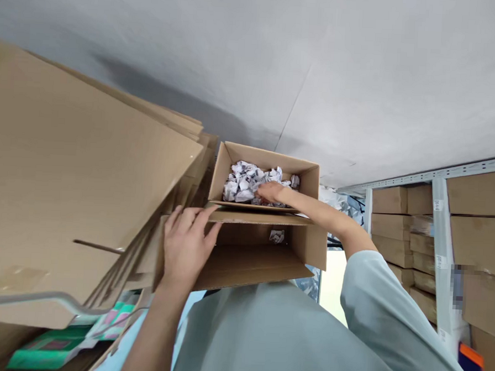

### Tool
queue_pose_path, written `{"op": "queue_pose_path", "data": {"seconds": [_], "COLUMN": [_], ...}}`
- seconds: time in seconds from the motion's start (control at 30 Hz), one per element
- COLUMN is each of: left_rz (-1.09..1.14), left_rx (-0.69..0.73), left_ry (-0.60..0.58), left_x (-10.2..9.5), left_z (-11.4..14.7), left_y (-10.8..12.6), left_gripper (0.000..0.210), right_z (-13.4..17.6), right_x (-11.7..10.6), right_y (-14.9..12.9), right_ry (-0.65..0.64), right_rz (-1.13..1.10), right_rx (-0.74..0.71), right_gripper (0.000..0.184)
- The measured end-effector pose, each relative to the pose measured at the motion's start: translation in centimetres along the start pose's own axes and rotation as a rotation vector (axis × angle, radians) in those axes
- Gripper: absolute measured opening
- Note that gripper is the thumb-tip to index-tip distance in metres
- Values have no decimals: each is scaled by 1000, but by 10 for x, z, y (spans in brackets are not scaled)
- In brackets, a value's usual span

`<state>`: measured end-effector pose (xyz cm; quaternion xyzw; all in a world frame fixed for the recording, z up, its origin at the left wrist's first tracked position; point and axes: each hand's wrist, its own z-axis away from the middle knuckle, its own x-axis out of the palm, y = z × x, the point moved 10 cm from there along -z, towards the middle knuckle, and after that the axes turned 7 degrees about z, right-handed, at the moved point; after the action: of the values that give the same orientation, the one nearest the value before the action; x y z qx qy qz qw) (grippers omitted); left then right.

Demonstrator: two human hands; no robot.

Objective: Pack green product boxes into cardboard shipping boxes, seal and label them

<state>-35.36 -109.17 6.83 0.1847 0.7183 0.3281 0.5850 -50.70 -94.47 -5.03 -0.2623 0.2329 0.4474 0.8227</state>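
Note:
My left hand [188,243] grips the left end of the nearer open cardboard box [251,263], with its fingers over the rim and the thumb at the inner side. One crumpled piece of paper [277,236] lies inside that box. Right behind it stands a second open carton [269,156], partly filled with a heap of crumpled paper [245,182]. My right hand [271,192] reaches down into this heap with its fingers curled around some of the paper. The fingertips are partly hidden there.
Large flattened cardboard sheets [86,171] stand at the left, by a bent metal bar [38,298] and green packages [52,347]. On the right, a metal rack [440,245] holds stacked brown boxes [390,223]. A grey wall [253,69] rises behind the cartons.

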Motion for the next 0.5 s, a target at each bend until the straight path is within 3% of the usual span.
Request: {"op": "queue_pose_path", "data": {"seconds": [0.13,0.23,0.37,0.5], "left_rz": [-8,-4,34,24], "left_rx": [40,66,50,49], "left_ry": [19,30,49,40], "left_x": [-3,-5,-5,-2], "left_z": [-2,-4,-5,-6], "left_y": [5,9,10,11], "left_gripper": [37,38,39,42], "right_z": [38,87,176,249], "right_x": [-27,-63,-102,-103], "right_y": [5,9,6,-25], "right_ry": [62,239,553,773], "right_rz": [111,63,-149,-386], "right_rx": [57,111,184,106], "right_gripper": [19,16,14,15]}}
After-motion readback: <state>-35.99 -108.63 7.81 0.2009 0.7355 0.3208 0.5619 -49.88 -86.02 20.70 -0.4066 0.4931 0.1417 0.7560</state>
